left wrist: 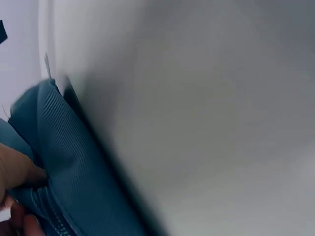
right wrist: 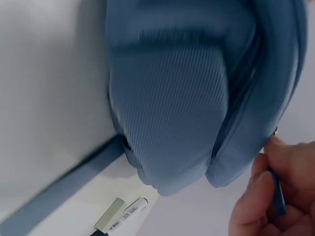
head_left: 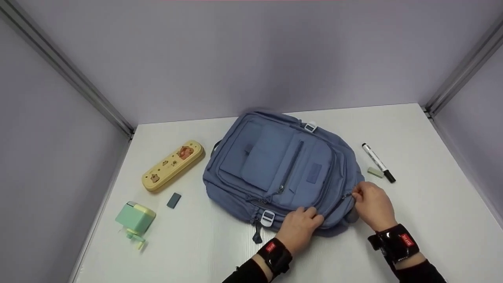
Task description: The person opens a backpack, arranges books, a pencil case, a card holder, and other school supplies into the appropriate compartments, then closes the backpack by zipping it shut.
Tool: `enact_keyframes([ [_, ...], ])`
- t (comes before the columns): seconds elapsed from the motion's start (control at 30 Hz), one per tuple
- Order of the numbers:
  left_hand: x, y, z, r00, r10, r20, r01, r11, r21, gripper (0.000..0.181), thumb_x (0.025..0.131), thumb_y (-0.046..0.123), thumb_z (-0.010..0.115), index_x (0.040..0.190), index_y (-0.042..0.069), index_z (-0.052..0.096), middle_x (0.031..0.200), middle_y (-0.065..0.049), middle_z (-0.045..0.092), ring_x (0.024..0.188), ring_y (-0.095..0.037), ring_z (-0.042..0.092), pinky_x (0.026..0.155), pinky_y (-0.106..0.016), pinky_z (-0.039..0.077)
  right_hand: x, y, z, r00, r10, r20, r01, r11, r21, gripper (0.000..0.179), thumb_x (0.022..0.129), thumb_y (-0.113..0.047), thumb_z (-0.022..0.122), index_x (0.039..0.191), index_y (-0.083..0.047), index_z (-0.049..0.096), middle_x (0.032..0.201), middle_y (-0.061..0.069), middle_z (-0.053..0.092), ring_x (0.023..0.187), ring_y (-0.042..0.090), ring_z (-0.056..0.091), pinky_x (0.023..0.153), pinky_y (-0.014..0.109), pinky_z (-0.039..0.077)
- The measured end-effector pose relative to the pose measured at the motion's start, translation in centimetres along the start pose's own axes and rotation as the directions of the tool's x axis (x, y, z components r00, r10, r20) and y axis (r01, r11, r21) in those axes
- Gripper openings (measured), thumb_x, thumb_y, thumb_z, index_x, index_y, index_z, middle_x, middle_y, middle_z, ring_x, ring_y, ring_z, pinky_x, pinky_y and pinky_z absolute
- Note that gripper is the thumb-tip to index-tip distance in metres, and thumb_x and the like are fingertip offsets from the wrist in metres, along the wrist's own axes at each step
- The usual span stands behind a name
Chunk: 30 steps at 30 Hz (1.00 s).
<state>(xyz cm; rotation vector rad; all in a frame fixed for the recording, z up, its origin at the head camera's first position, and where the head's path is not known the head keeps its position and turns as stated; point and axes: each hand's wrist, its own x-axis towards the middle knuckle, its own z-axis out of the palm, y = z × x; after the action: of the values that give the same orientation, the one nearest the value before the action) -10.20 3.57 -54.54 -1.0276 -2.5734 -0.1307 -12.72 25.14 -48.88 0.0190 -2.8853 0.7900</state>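
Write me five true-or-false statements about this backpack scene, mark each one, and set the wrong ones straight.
1. The right hand pinches a zipper pull on the backpack. True.
2. In the head view, the yellow case lies right of the backpack. False: it lies to the left.
3. The marker lies beside a small light green block. True.
4. The left hand holds the marker. False: it grips the backpack's edge.
5. The marker's cap is red. False: it is black.
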Motion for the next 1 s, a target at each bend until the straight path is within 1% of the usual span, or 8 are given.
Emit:
enact_keyframes([
  [0.17,-1.5,-1.8,-0.3,0.998,0.061,-0.032,-0.062,0.998,-0.033,0.012,0.078,0.016,0.07,0.084,0.024,0.063,0.083,0.007,0.057,0.07,-0.01,0.055,0.051,-0.021,0.042,0.4,0.4,-0.2,1.0,0.012,-0.006,-0.012,1.0,-0.001,0.007,0.086,0.002,0.064,0.079,0.0,0.061,0.077,0.015,0.061,0.069,0.027,0.057,0.061,0.038,0.043],
  [0.33,-3.0,-4.0,-0.5,0.995,0.086,-0.059,-0.09,0.995,-0.053,0.014,0.076,0.013,0.07,0.081,0.024,0.065,0.081,0.008,0.059,0.071,-0.01,0.055,0.055,-0.022,0.045,0.8,0.9,-0.6,0.999,0.024,-0.025,-0.025,1.0,-0.009,0.007,0.086,0.001,0.063,0.08,0.001,0.062,0.076,0.016,0.061,0.069,0.029,0.058,0.062,0.04,0.043],
  [0.5,-4.3,-6.4,-0.7,0.991,0.089,-0.099,-0.094,0.995,-0.046,0.014,0.075,0.012,0.07,0.08,0.024,0.066,0.083,0.01,0.061,0.075,-0.01,0.056,0.061,-0.024,0.049,1.1,1.3,-1.0,0.999,0.047,-0.028,-0.047,0.999,-0.001,0.006,0.087,0.0,0.062,0.082,0.003,0.063,0.077,0.017,0.062,0.068,0.029,0.058,0.061,0.038,0.042],
  [0.73,-5.4,-9.0,-0.9,0.987,0.056,-0.15,-0.065,0.996,-0.059,0.011,0.077,0.013,0.068,0.074,0.022,0.062,0.08,0.011,0.062,0.071,-0.011,0.052,0.061,-0.024,0.046,1.1,1.4,-0.8,0.998,0.052,-0.023,-0.052,0.999,-0.001,0.006,0.087,0.0,0.061,0.082,0.003,0.064,0.077,0.017,0.062,0.069,0.029,0.058,0.062,0.038,0.042],
  [0.83,-5.5,-9.4,-1.4,0.997,-0.001,-0.079,-0.003,0.998,-0.059,0.016,0.075,0.006,0.069,0.08,0.021,0.065,0.084,0.01,0.064,0.074,-0.013,0.054,0.065,-0.027,0.047,0.9,1.2,-0.7,0.998,0.06,-0.011,-0.06,0.998,0.001,0.007,0.088,0.0,0.061,0.083,0.003,0.064,0.077,0.017,0.062,0.069,0.028,0.058,0.062,0.037,0.042],
  [0.9,-5.4,-9.3,-2.2,0.997,-0.068,0.037,0.07,0.995,-0.068,0.023,0.071,0.005,0.072,0.087,0.021,0.068,0.089,0.008,0.066,0.08,-0.015,0.055,0.07,-0.029,0.046,0.8,1.0,-0.7,0.998,0.066,-0.006,-0.066,0.998,0.005,0.007,0.088,0.0,0.061,0.083,0.003,0.064,0.077,0.017,0.062,0.069,0.028,0.057,0.061,0.036,0.041],
  [0.93,-5.1,-9.1,-2.9,0.989,-0.103,0.111,0.112,0.991,-0.076,0.028,0.069,0.006,0.073,0.092,0.021,0.069,0.092,0.007,0.067,0.083,-0.016,0.055,0.073,-0.03,0.045,0.7,0.9,-0.7,0.998,0.069,-0.002,-0.069,0.998,0.006,0.007,0.088,0.0,0.061,0.083,0.003,0.064,0.077,0.017,0.062,0.069,0.027,0.057,0.061,0.036,0.04],
  [1.0,-4.4,-8.3,-4.4,0.954,-0.16,0.254,0.19,0.977,-0.098,0.039,0.064,0.009,0.075,0.101,0.02,0.071,0.098,0.005,0.068,0.089,-0.018,0.054,0.077,-0.034,0.044,0.6,0.8,-0.8,0.997,0.072,0.005,-0.072,0.997,0.007,0.007,0.089,0.0,0.061,0.084,0.003,0.064,0.077,0.017,0.062,0.068,0.026,0.056,0.06,0.035,0.04],
])
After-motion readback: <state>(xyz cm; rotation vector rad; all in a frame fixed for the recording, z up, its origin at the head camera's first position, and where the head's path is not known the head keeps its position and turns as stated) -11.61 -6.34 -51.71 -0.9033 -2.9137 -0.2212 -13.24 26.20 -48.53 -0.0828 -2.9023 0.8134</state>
